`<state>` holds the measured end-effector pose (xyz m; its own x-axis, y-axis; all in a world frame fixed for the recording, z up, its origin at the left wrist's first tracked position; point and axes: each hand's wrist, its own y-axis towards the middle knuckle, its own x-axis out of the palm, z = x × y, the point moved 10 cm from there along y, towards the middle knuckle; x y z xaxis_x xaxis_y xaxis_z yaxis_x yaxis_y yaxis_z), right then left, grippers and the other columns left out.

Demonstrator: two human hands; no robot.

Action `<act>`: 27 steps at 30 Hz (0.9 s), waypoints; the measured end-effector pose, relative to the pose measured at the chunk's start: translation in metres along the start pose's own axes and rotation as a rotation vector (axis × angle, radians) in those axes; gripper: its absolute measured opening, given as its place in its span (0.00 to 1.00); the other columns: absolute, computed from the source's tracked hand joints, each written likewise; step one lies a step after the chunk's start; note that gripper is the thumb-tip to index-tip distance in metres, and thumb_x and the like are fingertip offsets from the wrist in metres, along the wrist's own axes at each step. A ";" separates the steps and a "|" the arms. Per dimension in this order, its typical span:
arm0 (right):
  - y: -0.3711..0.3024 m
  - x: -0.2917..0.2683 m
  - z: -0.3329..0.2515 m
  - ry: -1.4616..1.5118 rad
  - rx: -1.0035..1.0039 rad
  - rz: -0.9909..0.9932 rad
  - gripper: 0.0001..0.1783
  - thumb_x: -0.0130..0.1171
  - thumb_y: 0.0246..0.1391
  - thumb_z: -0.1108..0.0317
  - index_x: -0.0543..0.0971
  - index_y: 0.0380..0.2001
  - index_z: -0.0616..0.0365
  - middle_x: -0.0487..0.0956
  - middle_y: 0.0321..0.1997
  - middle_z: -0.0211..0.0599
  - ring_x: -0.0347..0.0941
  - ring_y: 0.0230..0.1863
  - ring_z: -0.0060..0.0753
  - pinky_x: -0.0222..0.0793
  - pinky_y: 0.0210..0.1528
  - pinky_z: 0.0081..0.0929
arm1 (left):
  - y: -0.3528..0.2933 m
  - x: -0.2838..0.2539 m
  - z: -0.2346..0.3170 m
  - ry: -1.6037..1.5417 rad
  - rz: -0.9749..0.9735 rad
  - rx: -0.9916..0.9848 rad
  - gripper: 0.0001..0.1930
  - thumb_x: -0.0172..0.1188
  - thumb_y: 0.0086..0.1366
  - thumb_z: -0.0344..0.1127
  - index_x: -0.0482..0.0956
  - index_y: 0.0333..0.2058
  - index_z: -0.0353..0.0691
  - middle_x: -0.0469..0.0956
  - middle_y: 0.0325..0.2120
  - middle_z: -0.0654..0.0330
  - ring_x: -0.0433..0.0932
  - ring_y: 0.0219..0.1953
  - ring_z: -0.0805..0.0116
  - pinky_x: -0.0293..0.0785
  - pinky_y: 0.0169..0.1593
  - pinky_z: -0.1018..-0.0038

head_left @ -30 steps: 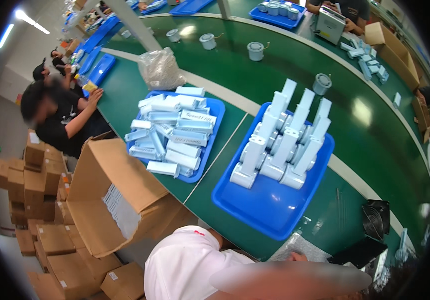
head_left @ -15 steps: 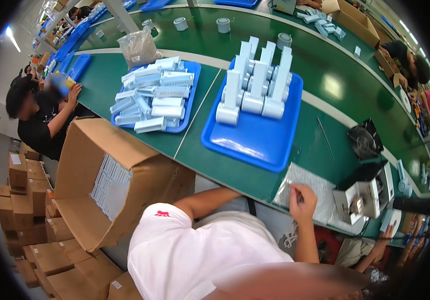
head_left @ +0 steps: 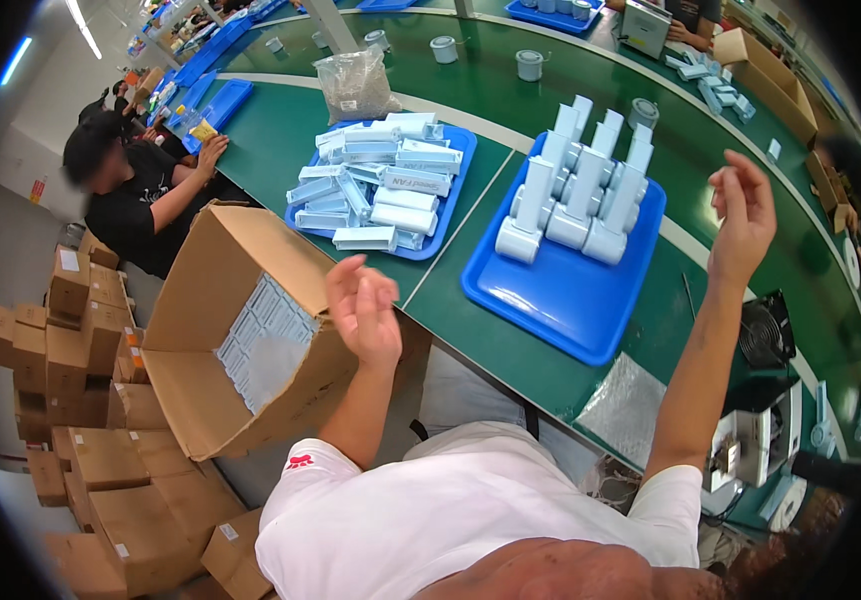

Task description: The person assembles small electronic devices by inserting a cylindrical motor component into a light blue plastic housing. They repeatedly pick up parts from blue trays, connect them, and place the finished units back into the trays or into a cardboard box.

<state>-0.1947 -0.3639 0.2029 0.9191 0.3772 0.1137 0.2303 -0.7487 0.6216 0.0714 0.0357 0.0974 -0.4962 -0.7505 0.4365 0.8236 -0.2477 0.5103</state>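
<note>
Both hands have just come up over the work. Half a second ago the left one was out of sight below the bench point(head_left: 485, 335) edge and the right one hung low near the clear plastic sheet point(head_left: 625, 405); the view has swung too. Now the left hand point(head_left: 363, 310) is lifted near the centre of the frame, its fingers loosely bent and its grip released, nearest the open carton; touching or apart, I cannot tell. The right hand point(head_left: 745, 220) rises at the right, fingers curled, grip slack, with nothing visible in it. So no part appears to be handled at this moment, and both trays look unchanged.

The left blue tray point(head_left: 468, 148), upper centre, carries a loose heap of pale-blue oblong pieces point(head_left: 390, 180), jumbled at many angles. The right blue tray point(head_left: 550, 305) holds upright assemblies point(head_left: 580, 200), each a rounded base with a tall arm, packed toward its far end; its near end is bare. The carton point(head_left: 180, 400), left of centre, contains similar pale pieces point(head_left: 260, 325) in close rows, a whitish sheet point(head_left: 275, 370) partly covering them. A clear bag point(head_left: 358, 88) of small beige contents stands beyond the heaped tray.
</note>
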 end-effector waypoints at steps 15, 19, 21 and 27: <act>0.165 0.043 0.364 -1.117 0.124 -0.531 0.42 0.69 0.51 0.43 0.71 0.66 0.48 0.74 0.57 0.58 0.69 0.63 0.57 0.65 0.66 0.42 | -0.088 0.035 -0.077 0.851 -0.582 0.249 0.11 0.56 0.52 0.19 0.80 0.32 0.43 0.73 0.15 0.65 0.65 0.15 0.66 0.57 0.21 0.70; 0.159 0.052 0.382 -1.100 0.206 -0.668 0.37 0.71 0.48 0.45 0.77 0.59 0.51 0.77 0.56 0.54 0.73 0.59 0.54 0.68 0.63 0.42 | -0.086 0.035 -0.076 0.861 -0.594 0.236 0.11 0.57 0.51 0.20 0.80 0.33 0.43 0.74 0.17 0.64 0.66 0.15 0.66 0.58 0.22 0.71; 0.154 0.047 0.382 -1.076 0.245 -0.673 0.35 0.72 0.47 0.46 0.80 0.55 0.52 0.79 0.55 0.52 0.75 0.58 0.52 0.69 0.62 0.41 | -0.086 0.036 -0.075 0.867 -0.595 0.245 0.11 0.57 0.51 0.20 0.80 0.33 0.42 0.75 0.17 0.64 0.67 0.16 0.66 0.58 0.22 0.71; 0.160 -0.045 0.314 -0.840 0.360 -0.177 0.30 0.72 0.50 0.51 0.80 0.53 0.55 0.79 0.55 0.48 0.77 0.55 0.42 0.70 0.59 0.35 | -0.079 0.041 -0.065 0.807 -0.467 0.299 0.11 0.58 0.51 0.20 0.80 0.33 0.41 0.74 0.17 0.63 0.67 0.16 0.64 0.60 0.21 0.69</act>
<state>-0.0985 -0.6716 0.0534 0.7586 0.0887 -0.6455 0.3451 -0.8950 0.2826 0.0036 -0.0157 0.0265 -0.3257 -0.8378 -0.4382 0.4333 -0.5443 0.7183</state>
